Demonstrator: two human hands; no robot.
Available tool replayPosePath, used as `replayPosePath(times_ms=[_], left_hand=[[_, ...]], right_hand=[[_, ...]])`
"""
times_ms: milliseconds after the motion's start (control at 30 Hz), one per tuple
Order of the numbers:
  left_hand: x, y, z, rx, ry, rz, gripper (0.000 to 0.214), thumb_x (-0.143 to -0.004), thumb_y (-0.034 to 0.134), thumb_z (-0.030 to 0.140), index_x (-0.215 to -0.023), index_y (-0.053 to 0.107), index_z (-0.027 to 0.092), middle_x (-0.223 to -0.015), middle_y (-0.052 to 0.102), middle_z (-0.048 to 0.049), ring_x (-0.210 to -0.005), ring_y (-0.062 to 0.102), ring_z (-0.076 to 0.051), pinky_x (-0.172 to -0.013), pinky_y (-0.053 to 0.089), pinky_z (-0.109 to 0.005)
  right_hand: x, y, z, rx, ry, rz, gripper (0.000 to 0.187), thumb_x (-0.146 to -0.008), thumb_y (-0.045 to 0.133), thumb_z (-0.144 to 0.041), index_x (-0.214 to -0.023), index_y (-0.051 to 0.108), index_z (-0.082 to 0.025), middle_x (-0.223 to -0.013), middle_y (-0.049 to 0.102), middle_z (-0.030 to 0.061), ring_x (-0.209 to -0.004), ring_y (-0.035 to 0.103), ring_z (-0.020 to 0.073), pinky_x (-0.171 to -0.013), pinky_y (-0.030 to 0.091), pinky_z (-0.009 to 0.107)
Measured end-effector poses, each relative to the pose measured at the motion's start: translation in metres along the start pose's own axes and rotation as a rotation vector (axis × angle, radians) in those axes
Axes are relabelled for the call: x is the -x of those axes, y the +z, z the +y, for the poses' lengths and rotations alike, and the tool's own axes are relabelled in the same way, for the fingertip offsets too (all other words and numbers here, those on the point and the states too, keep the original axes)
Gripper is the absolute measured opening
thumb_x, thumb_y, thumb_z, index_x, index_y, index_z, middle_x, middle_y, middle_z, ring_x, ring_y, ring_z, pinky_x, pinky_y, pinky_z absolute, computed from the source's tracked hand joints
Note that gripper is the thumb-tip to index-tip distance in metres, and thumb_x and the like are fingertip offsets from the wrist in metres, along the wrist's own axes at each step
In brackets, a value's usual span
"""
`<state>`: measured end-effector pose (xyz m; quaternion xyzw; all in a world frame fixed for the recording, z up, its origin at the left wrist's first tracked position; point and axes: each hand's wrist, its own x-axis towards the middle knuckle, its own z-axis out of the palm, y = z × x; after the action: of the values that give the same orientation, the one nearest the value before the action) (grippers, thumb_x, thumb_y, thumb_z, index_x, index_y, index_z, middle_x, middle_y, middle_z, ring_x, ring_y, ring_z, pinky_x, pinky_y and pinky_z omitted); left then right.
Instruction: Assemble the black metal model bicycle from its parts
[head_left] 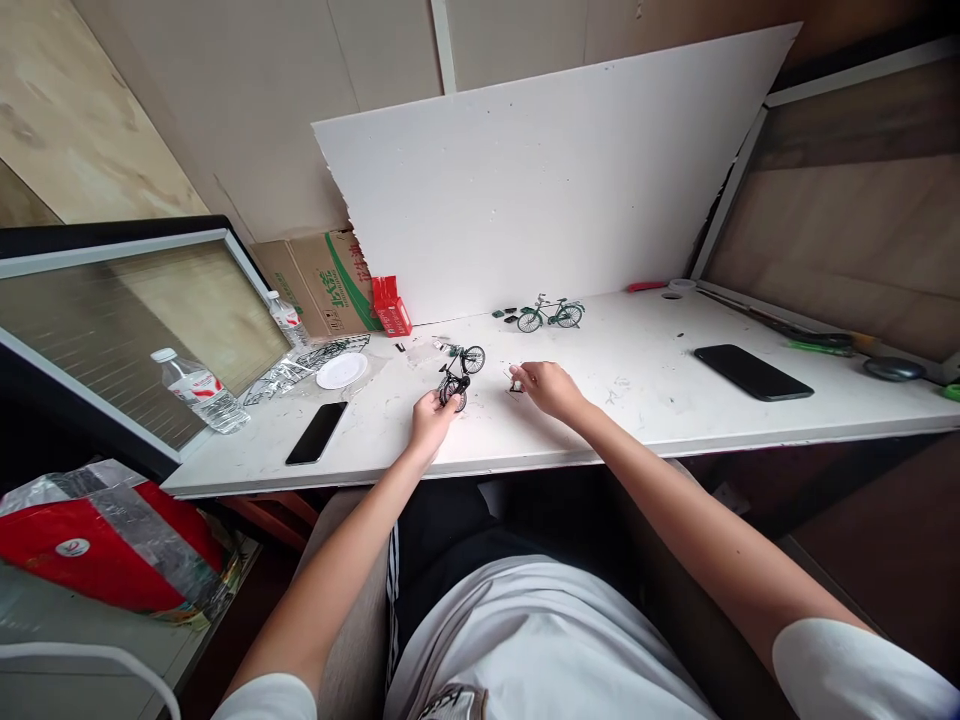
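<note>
A small black model bicycle (459, 374) stands on the white table (645, 400) in front of me. My left hand (430, 418) is closed round its rear wheel, holding it upright. My right hand (546, 386) rests on the table just to the right, fingers pinched on a tiny dark part (515, 385). A finished green model bicycle (551, 314) stands farther back near the white board (540, 190).
Black phones lie at the left (317, 432) and right (752, 372). A white lid (342, 371), clear parts bags (289, 371), two water bottles (201, 390), a red box (391, 305) and a carton (322, 280) sit left. Tools lie at far right (817, 340).
</note>
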<state>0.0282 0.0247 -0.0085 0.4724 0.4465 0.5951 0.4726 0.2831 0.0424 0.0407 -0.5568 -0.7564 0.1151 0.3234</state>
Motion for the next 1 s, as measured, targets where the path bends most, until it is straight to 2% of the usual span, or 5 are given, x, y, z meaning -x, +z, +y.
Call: replayPosePath(times_ms=[233,500,800,900,1000], left_hand=[[0.0,0.002,0.001,-0.012,0.037,-0.009,0.049,-0.071,0.091,0.041,-0.106,0.073,0.013,-0.115,0.079,-0.0155,-0.105,0.074,-0.025,-0.099,0.056,-0.04],[-0.002,0.0,-0.003,-0.051,0.072,-0.006,0.043,-0.078,0.086,0.041,-0.107,0.072,0.013,-0.114,0.079,-0.0152,-0.102,0.074,-0.024,-0.094,0.056,-0.038],[-0.002,0.005,-0.002,-0.004,0.048,0.023,0.043,-0.074,0.09,0.041,-0.1,0.069,0.014,-0.105,0.078,-0.0139,-0.095,0.074,-0.024,-0.094,0.057,-0.041],[-0.002,0.005,-0.001,-0.018,0.05,0.022,0.042,-0.073,0.09,0.04,-0.1,0.07,0.014,-0.106,0.078,-0.0142,-0.097,0.075,-0.025,-0.096,0.056,-0.041],[-0.001,0.005,0.0,-0.038,0.072,0.03,0.042,-0.073,0.09,0.039,-0.101,0.071,0.014,-0.108,0.079,-0.0152,-0.099,0.075,-0.025,-0.096,0.056,-0.04]], right_hand=[[0.002,-0.001,0.014,0.081,-0.033,-0.132,0.022,-0.084,0.085,-0.045,-0.079,0.081,-0.024,-0.081,0.078,0.0073,-0.065,0.065,0.0196,-0.062,0.043,0.03],[0.01,0.024,0.002,0.183,0.013,-0.022,0.017,-0.095,0.072,-0.028,-0.081,0.076,-0.02,-0.089,0.079,0.0136,-0.075,0.069,0.0249,-0.066,0.046,0.032],[0.017,0.046,-0.016,-0.573,-0.01,0.164,0.037,-0.094,0.068,-0.055,-0.099,0.072,-0.018,-0.082,0.076,0.0071,-0.069,0.067,0.0198,-0.066,0.053,0.032],[0.016,0.052,-0.014,-0.599,-0.003,0.204,0.035,-0.091,0.066,-0.044,-0.115,0.071,-0.02,-0.087,0.074,0.0043,-0.076,0.066,0.019,-0.072,0.054,0.032],[0.015,0.054,-0.013,-0.547,0.015,0.241,0.027,-0.09,0.057,-0.032,-0.106,0.076,-0.02,-0.091,0.074,0.0047,-0.08,0.065,0.0194,-0.079,0.054,0.033]])
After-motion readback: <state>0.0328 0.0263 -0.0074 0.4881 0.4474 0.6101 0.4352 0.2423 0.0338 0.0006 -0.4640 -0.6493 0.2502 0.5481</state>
